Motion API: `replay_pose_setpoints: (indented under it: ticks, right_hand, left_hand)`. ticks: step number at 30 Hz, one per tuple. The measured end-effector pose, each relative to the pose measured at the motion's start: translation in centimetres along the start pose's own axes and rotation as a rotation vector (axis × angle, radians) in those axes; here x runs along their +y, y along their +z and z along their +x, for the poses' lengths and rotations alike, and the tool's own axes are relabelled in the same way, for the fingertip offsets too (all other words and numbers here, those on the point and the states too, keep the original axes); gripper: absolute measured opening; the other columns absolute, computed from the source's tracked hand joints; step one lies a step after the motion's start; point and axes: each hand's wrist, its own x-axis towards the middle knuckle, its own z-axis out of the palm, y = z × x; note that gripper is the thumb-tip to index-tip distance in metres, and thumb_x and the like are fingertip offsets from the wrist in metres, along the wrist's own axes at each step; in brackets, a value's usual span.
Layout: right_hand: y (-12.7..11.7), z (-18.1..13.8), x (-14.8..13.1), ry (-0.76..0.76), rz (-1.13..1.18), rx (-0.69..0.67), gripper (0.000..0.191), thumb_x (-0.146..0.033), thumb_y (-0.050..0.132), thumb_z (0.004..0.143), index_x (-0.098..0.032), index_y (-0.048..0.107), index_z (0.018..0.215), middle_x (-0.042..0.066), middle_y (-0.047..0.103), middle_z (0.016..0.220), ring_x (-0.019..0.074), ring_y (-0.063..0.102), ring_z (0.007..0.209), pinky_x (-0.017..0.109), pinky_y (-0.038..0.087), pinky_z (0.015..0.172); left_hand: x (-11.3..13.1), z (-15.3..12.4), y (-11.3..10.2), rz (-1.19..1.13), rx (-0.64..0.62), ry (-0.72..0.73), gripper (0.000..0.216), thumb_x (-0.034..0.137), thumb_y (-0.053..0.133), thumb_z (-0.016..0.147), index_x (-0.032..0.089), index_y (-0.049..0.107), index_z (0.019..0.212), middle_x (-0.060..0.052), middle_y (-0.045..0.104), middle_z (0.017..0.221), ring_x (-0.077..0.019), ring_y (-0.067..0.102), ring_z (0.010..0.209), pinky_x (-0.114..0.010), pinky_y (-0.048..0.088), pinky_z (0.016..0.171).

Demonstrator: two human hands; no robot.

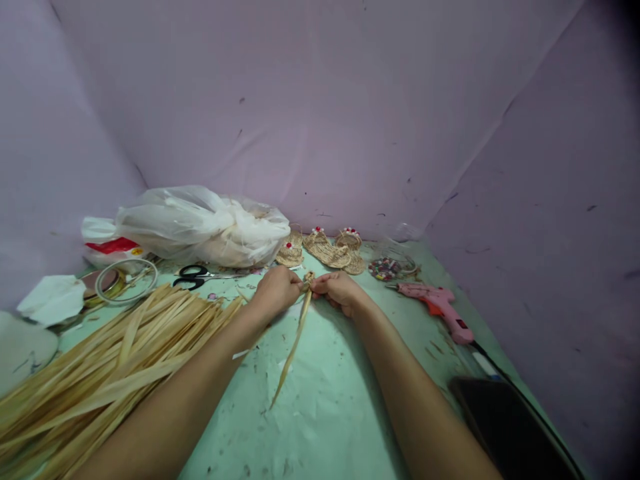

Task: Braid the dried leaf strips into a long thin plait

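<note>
My left hand [280, 288] and my right hand [341, 290] meet at the middle of the table, both with fingers pinched. Between the fingertips is a small knotted or woven piece [309, 275] of straw-coloured fibre. From it a long flat dried fibre strip [295, 343] hangs down toward me and tapers to a point. Its finer detail is too small to make out. Just behind my hands lie several small woven straw slippers [325, 252] with red and white beads. A bundle of loose dried fibre strips [125, 367] spreads under and beside my left forearm.
On the right lie a pink glue gun [440, 303] with a black cord, beads [385, 268] and a dark flat object [505, 427]. At left are black-handled scissors [193, 275], a white ring [103, 290] and a large plastic bag [200, 227]. Pale purple walls [340, 120] enclose the table.
</note>
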Motion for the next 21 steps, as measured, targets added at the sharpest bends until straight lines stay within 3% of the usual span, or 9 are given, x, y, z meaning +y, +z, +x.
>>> replay_pose_setpoints:
  ticks: [11, 17, 21]
  right_hand:
    - [0.0, 0.0, 0.0, -0.003, 0.022, 0.005, 0.007, -0.012, 0.054, 0.064, -0.012, 0.060, 0.059, -0.005, 0.052, 0.041, 0.0030, 0.021, 0.029, 0.020, 0.013, 0.030]
    - [0.4, -0.3, -0.1, -0.016, -0.015, 0.053, 0.008, -0.011, 0.056, 0.059, -0.011, 0.062, 0.055, -0.004, 0.051, 0.038, 0.0032, 0.025, 0.030, 0.019, 0.019, 0.032]
    - [0.8, -0.1, 0.1, -0.044, -0.010, 0.100, 0.009, -0.006, 0.055, 0.055, -0.011, 0.062, 0.050, -0.003, 0.053, 0.039, 0.0048, 0.037, 0.036, 0.017, 0.028, 0.038]
  left_hand:
    - [0.8, 0.3, 0.3, -0.005, -0.055, -0.041, 0.026, 0.036, 0.053, 0.063, 0.017, 0.070, 0.070, -0.005, 0.061, 0.059, -0.0141, 0.050, 0.056, -0.023, 0.031, 0.051]
    - [1.2, 1.0, 0.6, 0.093, -0.026, -0.096, 0.021, 0.035, 0.058, 0.058, 0.015, 0.064, 0.057, -0.006, 0.059, 0.057, -0.0166, 0.052, 0.058, -0.024, 0.034, 0.051]
    - [1.5, 2.2, 0.3, -0.152, -0.105, -0.187, 0.015, 0.025, 0.063, 0.056, 0.011, 0.057, 0.052, -0.003, 0.052, 0.046, -0.0137, 0.049, 0.049, -0.023, 0.036, 0.047]
